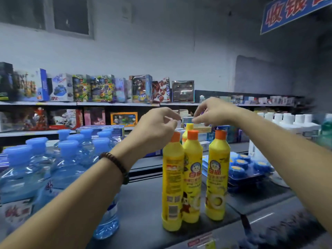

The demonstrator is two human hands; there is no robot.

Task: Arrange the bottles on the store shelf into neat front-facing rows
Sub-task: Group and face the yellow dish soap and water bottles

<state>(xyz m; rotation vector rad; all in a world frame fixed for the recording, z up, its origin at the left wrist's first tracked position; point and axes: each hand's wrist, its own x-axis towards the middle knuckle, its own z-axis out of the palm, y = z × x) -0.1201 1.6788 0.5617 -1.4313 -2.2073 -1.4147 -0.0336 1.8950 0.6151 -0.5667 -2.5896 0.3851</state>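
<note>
Four yellow bottles stand upright on the dark shelf (143, 203), long axes vertical, caps pointing up toward the hands. Three form a near row. The left bottle (173, 186) touches the middle bottle (193, 177), while the right bottle (218, 177) stands apart across a clear gap. A fourth, the back bottle (188, 131), shows only its yellow cap and shoulder, just behind the middle one. The middle and right bottles show their cartoon front labels. The left bottle shows fine print and a barcode, so it appears to be turned the wrong way, and it stands slightly nearer than its neighbours.

Both hands hover above the caps and touch nothing. The left hand (158, 126) hangs just above and a little left of the left bottle's orange cap, its fingers loosely curled and empty. The right hand (212, 112) is higher and farther back, over the back and middle bottles, its fingers likewise relaxed and empty. The bottles thus lie straight below the hands, and the left hand is the nearer one to the mis-turned bottle. My reading is that the next move calls for a short drop onto that cap or neck and a twist about the upright axis. After that, closing the gap to the right bottle would even the row.

Blue-capped water jugs (68, 164) crowd the shelf to the left, and a pack of blue discs (248, 168) lies to the right.
</note>
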